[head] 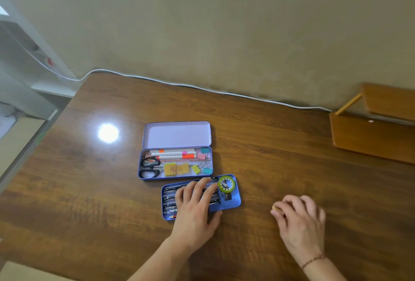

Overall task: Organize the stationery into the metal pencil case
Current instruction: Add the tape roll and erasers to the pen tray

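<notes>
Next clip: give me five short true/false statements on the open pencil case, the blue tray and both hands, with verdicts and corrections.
1. The pencil case lies open, with its lid flat on the table. True.
2. The scissors lie on the bare table. False: they are inside the case, at its left end.
3. The left hand rests with straight fingers on the pens in the blue tray. True.
4. The green tape roll is in the case. False: it sits in the blue tray.
5. The right hand is flat and empty. False: its fingers curl round a small yellowish thing.
</notes>
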Action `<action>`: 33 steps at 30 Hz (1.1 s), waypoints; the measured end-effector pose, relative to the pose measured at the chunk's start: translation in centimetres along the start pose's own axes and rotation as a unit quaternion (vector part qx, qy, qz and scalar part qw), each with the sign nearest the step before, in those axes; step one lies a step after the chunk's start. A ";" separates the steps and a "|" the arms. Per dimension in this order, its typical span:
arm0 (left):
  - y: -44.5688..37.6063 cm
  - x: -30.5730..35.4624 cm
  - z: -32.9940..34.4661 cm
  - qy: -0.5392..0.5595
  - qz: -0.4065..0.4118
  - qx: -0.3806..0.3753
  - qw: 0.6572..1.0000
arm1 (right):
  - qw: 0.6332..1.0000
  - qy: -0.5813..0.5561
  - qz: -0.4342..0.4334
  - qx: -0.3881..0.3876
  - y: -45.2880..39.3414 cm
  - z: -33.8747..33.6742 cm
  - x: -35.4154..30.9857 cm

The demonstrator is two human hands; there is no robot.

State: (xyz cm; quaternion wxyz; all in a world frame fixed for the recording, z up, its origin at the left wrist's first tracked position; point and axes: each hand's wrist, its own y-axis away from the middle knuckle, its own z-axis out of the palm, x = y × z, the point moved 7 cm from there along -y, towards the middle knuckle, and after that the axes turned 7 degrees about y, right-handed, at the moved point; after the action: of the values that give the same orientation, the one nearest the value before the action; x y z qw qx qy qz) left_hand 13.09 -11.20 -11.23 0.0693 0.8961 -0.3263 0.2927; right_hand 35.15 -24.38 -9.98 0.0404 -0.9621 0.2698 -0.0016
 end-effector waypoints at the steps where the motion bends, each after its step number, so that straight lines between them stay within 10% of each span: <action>1: -0.1 -0.2 0.0 -0.005 -0.004 -0.006 1.000 | 1.000 -0.024 -0.016 0.012 -0.2 -0.3 -0.7; 8: -0.6 -0.9 -0.3 -0.046 -0.017 -0.051 0.997 | 0.945 -0.286 -0.142 -0.073 -2.3 -0.1 -9.4; 33: 0.0 -0.1 0.7 -0.048 0.029 -0.074 0.996 | 0.983 -0.026 -0.130 -0.130 -3.4 0.9 -11.4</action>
State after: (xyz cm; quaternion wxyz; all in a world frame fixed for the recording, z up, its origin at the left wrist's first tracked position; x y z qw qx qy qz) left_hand 13.34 -11.41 -11.82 0.1108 0.8918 -0.3757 0.2264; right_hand 27.24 -15.47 -10.38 -0.0787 -0.9856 0.1396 0.0532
